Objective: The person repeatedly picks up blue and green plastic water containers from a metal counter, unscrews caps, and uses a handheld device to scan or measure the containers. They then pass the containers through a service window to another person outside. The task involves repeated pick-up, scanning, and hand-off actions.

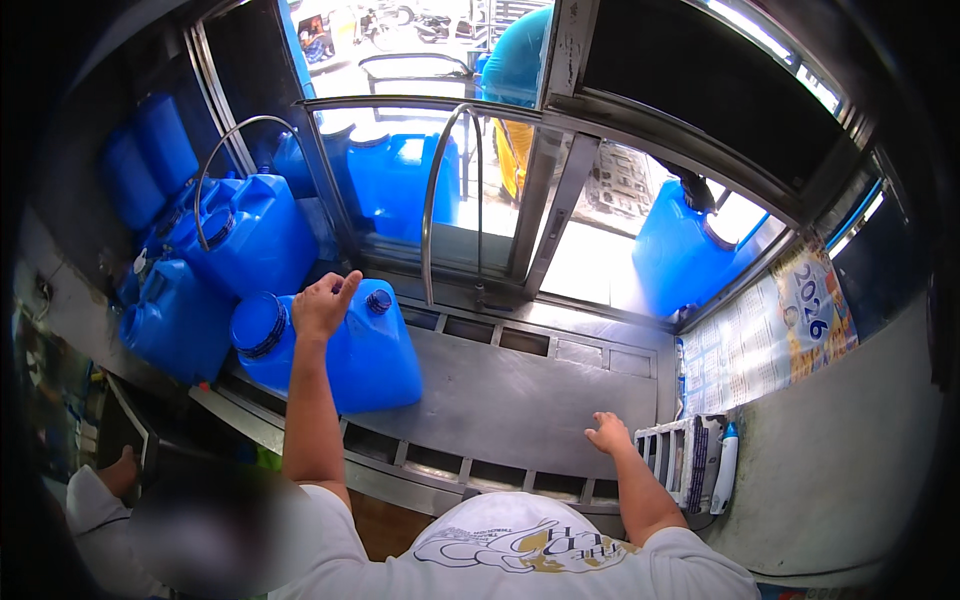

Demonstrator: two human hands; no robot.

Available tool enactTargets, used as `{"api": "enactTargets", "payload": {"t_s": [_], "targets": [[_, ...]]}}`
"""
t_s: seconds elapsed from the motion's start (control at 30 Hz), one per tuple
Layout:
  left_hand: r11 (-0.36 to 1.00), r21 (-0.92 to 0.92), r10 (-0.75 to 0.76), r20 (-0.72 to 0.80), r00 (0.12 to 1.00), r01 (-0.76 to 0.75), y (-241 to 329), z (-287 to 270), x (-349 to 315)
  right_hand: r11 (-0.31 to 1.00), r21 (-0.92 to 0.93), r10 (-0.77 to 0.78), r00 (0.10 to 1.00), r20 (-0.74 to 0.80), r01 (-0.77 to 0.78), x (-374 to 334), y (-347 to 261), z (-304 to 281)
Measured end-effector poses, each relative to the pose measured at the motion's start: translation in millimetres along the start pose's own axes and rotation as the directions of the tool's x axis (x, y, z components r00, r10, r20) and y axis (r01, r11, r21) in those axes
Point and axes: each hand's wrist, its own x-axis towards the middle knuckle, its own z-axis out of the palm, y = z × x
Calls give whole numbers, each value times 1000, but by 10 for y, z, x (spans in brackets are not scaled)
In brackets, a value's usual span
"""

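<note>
White cloth covers the person's torso, the shirt (pixel 480 545) nearest of all; ahead of it, the right hand (pixel 608 435) is open and empty, fingers loosely spread above or on the metal worktop (pixel 520 395), contact hard to tell; just right of that hand stand a white slatted rack (pixel 662 455) and a blue-and-white bottle-like thing (pixel 727 468). Farther forward, the left hand (pixel 325 305) looks curled in a grip on top of the blue jug (pixel 375 355), between its large cap (pixel 258 322) and small cap (pixel 379 300); the handle itself is hidden beneath the fingers. Good handling here, I judge, means a full wrap near the jug's balance point, wrist straight, base flat on the metal; the free right hand would serve best against the jug's near side, since one-handed pulling could twist it. More blue jugs (pixel 250 225) crowd left of and beyond the left hand, so clearance matters there; past both hands rises a curved metal pipe (pixel 430 200); beyond the glass, a person in a teal top (pixel 518 60) shows outside.
</note>
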Motion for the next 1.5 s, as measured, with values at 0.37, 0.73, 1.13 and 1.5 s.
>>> {"api": "enactTargets", "payload": {"t_s": [0.37, 0.73, 1.13, 1.5], "targets": [[968, 168, -158, -160, 974, 184, 163, 83, 76, 970, -139, -143, 928, 345, 201, -510, -300, 742], [924, 339, -203, 40, 978, 178, 158, 86, 184, 976, -71, -182, 947, 265, 207, -330, -282, 362], [943, 287, -177, -4, 984, 170, 114, 140, 227, 739, -397, -653, 436, -619, 544, 1328, -2188, -3167], [996, 76, -55, 28, 998, 53, -816, 316, 511, 746, -580, -666, 392, -635, 328, 2364, -2609, -3442]]}}
